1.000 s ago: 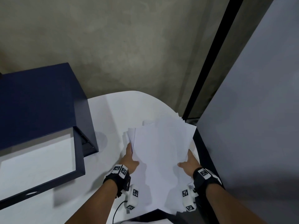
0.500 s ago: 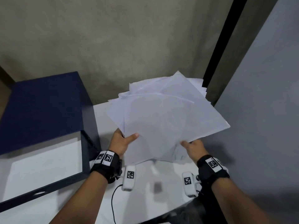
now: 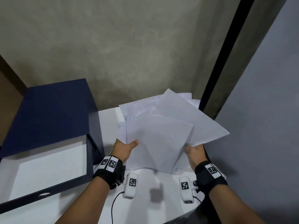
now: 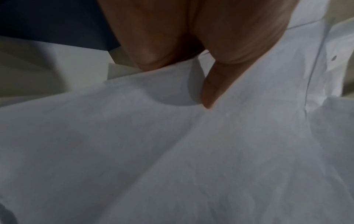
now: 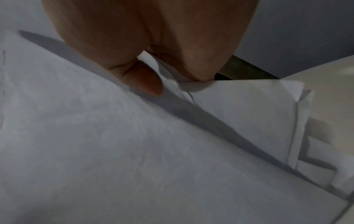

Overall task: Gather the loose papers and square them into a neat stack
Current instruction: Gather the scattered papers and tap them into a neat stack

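Note:
A fanned, uneven bunch of white papers (image 3: 161, 136) is held up above the white table (image 3: 110, 120), its sheets skewed at different angles. My left hand (image 3: 124, 147) pinches the bunch at its left edge, thumb on top. My right hand (image 3: 195, 151) grips the right edge, with its fingers hidden under the sheets. In the left wrist view the thumb (image 4: 210, 91) presses on the papers (image 4: 172, 151). The right wrist view shows the thumb (image 5: 145, 81) lying on the top sheet of the papers (image 5: 134, 144), with offset sheet corners beside it.
A dark blue box (image 3: 47, 113) stands on the left of the table, its white-lined tray (image 3: 48, 168) open toward me. A concrete wall is behind, a black post (image 3: 226, 62) and a grey panel (image 3: 258, 110) on the right. A thin cable (image 3: 113, 206) runs down from the left wrist.
Both hands lifted the papers off the table, tilted them up, and have since lowered them a little toward the table. The sheets stay fanned.

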`<state>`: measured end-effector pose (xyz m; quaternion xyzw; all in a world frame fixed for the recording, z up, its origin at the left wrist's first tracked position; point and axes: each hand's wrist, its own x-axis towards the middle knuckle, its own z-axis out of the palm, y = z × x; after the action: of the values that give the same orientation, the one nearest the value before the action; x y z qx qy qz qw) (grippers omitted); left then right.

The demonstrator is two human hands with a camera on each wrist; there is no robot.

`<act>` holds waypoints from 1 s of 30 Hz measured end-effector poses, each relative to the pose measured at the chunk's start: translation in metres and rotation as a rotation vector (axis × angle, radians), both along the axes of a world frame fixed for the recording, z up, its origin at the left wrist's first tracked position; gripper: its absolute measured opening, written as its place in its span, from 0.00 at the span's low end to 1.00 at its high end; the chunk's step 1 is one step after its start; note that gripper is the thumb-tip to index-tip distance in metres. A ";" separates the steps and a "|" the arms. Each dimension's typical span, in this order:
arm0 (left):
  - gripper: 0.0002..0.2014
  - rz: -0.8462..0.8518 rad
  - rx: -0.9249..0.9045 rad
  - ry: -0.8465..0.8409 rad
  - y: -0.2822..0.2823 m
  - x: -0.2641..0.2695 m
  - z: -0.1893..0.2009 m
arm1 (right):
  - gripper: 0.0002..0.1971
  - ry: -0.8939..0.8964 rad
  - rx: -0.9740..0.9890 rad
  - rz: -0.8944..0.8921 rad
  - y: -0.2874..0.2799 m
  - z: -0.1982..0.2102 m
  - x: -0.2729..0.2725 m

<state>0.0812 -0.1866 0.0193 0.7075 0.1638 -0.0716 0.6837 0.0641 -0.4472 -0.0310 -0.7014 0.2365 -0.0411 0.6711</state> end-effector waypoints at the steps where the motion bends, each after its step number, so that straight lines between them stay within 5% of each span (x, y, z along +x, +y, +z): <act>1: 0.15 -0.002 -0.011 0.011 0.000 0.001 -0.002 | 0.16 -0.010 0.012 0.012 0.000 0.000 0.000; 3: 0.18 -0.040 -0.049 0.020 0.005 0.005 -0.011 | 0.12 -0.010 0.028 0.005 0.001 0.002 -0.003; 7: 0.32 -0.085 -0.140 0.003 0.006 0.006 -0.017 | 0.20 -0.060 0.091 0.012 0.003 0.004 -0.009; 13: 0.35 -0.094 -0.206 -0.001 0.009 0.009 -0.024 | 0.29 -0.058 0.056 0.065 -0.002 -0.003 -0.002; 20: 0.26 -0.096 -0.220 -0.023 0.005 0.010 -0.035 | 0.42 -0.110 0.140 0.119 0.003 -0.003 -0.004; 26: 0.14 -0.038 -0.232 -0.122 0.001 0.014 -0.035 | 0.23 -0.148 -0.012 0.067 0.011 0.003 -0.001; 30: 0.29 -0.030 -0.272 -0.135 0.003 0.013 -0.035 | 0.23 -0.147 -0.015 0.090 0.009 -0.002 -0.007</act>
<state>0.0940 -0.1835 -0.0160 0.6141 0.0956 -0.0557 0.7814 0.0576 -0.4386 -0.0334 -0.7113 0.1544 -0.0640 0.6827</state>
